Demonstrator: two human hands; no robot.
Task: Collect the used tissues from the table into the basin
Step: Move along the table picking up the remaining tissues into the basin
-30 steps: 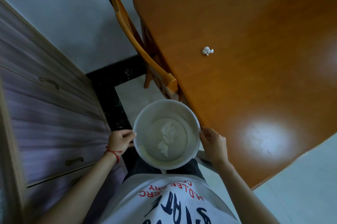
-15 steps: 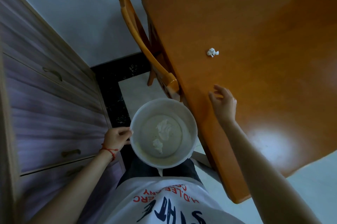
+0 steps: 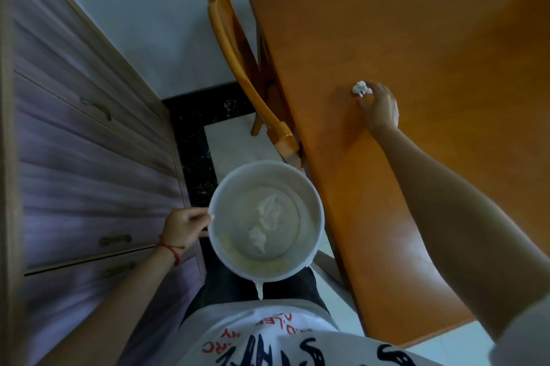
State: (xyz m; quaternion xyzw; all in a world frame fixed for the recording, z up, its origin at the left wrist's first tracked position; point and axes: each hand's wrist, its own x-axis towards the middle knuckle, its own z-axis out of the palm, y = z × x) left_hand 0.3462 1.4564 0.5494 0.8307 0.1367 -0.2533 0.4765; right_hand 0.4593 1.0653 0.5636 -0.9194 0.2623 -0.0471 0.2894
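A small crumpled white tissue (image 3: pixel 361 88) lies on the orange wooden table (image 3: pixel 446 38). My right hand (image 3: pixel 381 108) is stretched out over the table with its fingertips right at the tissue, fingers apart around it; whether they touch it I cannot tell. My left hand (image 3: pixel 184 225) grips the left rim of a white round basin (image 3: pixel 312 234), held in front of my body beside the table's edge. Two crumpled tissues (image 3: pixel 268 211) lie on the basin's bottom.
A wooden chair (image 3: pixel 235 59) stands pushed against the table's left side, just beyond the basin. A cabinet with drawers (image 3: pixel 89 142) runs along the left. The floor between has a black border strip (image 3: pixel 193 139).
My right hand left the basin's rim and reached forward across the table until it arrived at the tissue. The left hand kept holding the basin, which stayed roughly in place.
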